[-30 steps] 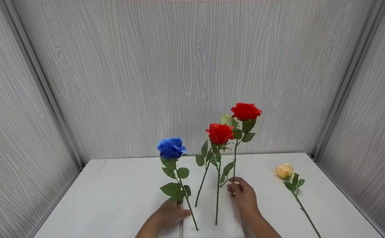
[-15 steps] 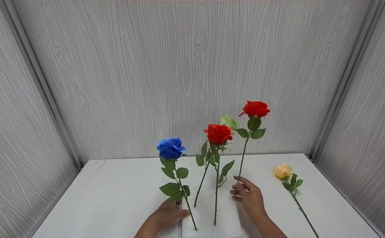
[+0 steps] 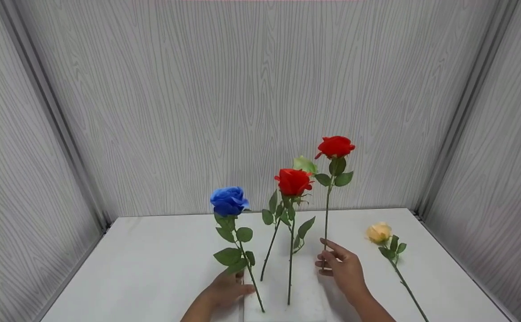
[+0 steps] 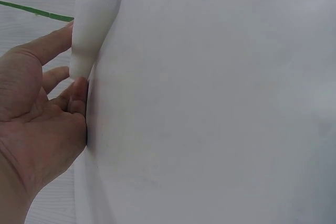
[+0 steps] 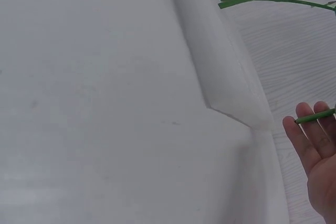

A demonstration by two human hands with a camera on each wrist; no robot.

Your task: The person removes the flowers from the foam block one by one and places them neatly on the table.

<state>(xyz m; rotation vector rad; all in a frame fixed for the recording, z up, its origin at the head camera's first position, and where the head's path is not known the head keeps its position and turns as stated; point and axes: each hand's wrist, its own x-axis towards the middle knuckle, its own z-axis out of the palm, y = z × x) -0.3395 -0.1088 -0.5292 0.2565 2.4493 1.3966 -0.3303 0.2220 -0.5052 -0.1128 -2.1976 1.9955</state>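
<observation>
My right hand [image 3: 344, 268] pinches the stem of a red rose [image 3: 335, 146], upright just right of a white block [image 3: 307, 293]. In the right wrist view, the stem's lower end [image 5: 315, 116] lies across the fingers, apart from the block [image 5: 226, 77]. My left hand [image 3: 224, 288] holds the block's left side; in the left wrist view its fingertips are right at the block's edge [image 4: 92, 35]. A blue rose [image 3: 229, 200], leaning left, a second red rose [image 3: 293, 181] and a pale green rose [image 3: 304, 164], partly hidden, stand in the block.
A peach rose [image 3: 379, 233] lies on the white table [image 3: 153, 264] to the right, its stem running toward the front edge. Grey wood-grain panels [image 3: 175, 112] enclose the table at the back and both sides.
The right hand has drawn the red rose rightward, away from the other flowers, and then turned it more upright. The left hand keeps its place on the block.
</observation>
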